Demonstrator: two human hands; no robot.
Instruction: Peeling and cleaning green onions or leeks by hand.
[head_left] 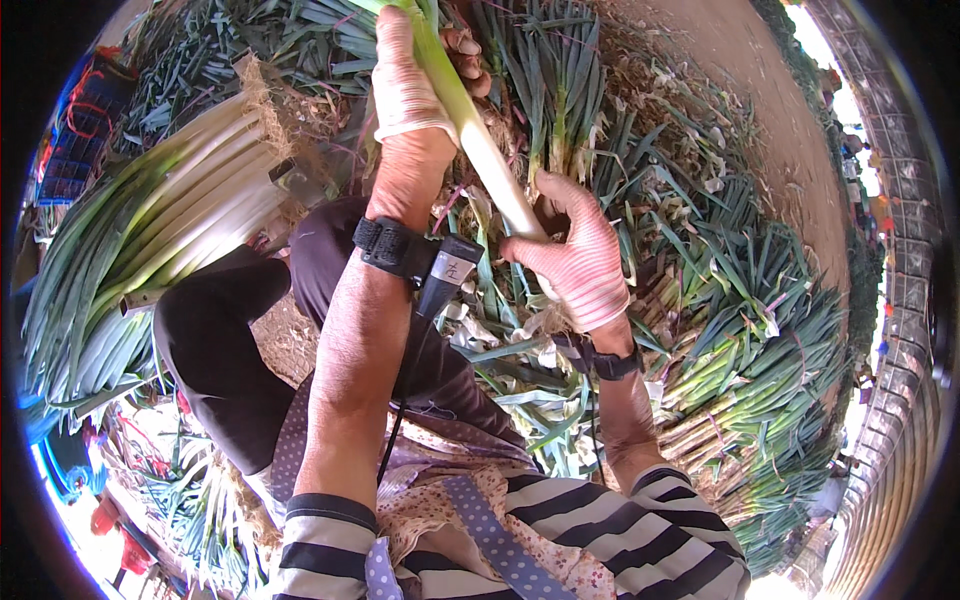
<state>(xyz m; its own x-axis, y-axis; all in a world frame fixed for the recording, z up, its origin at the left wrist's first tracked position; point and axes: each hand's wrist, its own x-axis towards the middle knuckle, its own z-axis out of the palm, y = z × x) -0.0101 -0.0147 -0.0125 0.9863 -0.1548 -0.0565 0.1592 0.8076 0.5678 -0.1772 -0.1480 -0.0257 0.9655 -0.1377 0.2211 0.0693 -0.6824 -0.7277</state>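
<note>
A long, thick green onion (484, 152) slants across the upper middle, its green part at the top and its white shank running down to the right. My left hand (408, 85), in a striped, pale glove with bare fingertips showing, is closed round the green part. Around the lower white end, my right hand (583, 262) holds on with thumb and forefinger, in a similar glove. The root end is partly hidden by that hand. Behind the stalk, loose leaves and peeled skins (520, 385) cover the ground.
To the left lies a neat bundle of white-stemmed green onions (185, 185), roots toward the upper right. Unsorted green onions (740, 370) heap along the right side, with more (560, 80) at the top. My bent knee (215, 330) is beside the bundle. Bare soil (790, 150) shows upper right.
</note>
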